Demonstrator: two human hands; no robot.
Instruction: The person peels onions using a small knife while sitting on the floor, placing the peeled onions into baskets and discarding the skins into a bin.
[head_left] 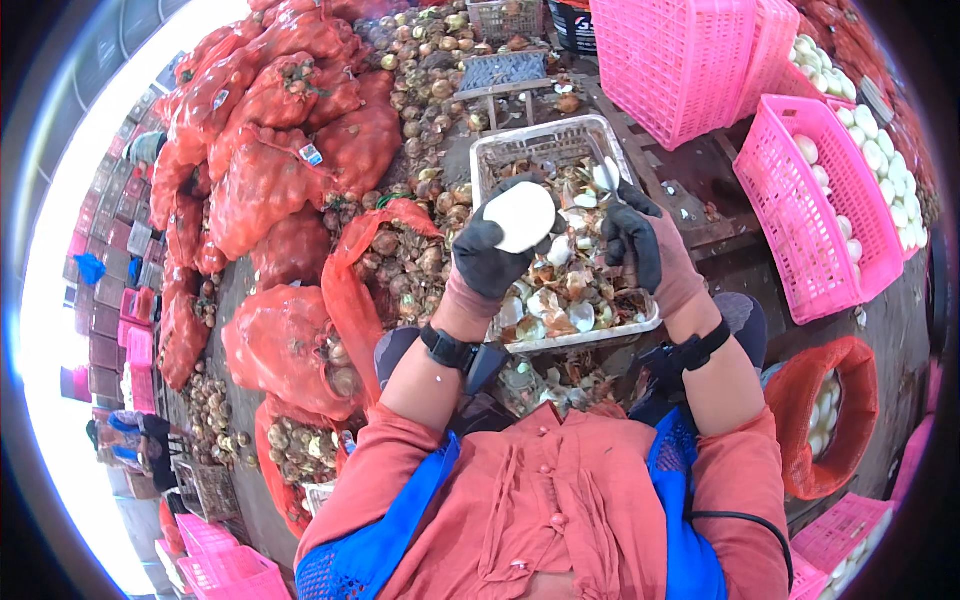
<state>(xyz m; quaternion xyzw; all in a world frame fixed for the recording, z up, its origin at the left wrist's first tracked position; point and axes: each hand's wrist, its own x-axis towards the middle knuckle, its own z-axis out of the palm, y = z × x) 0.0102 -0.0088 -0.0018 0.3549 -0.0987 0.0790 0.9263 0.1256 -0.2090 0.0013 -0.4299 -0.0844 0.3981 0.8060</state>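
Note:
In my gloved left hand (492, 240) is a peeled white onion (522, 217), held over the tray with the fingers closed round its side. My right hand (637, 240), also in a black glove, is to the right of the onion and apart from it. Its fingers are curled round what looks like a small knife (611, 172), whose pale blade points up and away; the handle is hidden in the glove. Below both hands stands a white plastic tray (645, 327) filled with brown onion skins and pale peel scraps (575, 310).
Red mesh sacks of onions (285, 130) pile up at the left. Loose unpeeled onions (420, 95) cover the floor beyond. Pink crates (800, 210) with peeled onions stand at the right, near an open red sack (850, 400). A small stool (505, 72) is behind the tray.

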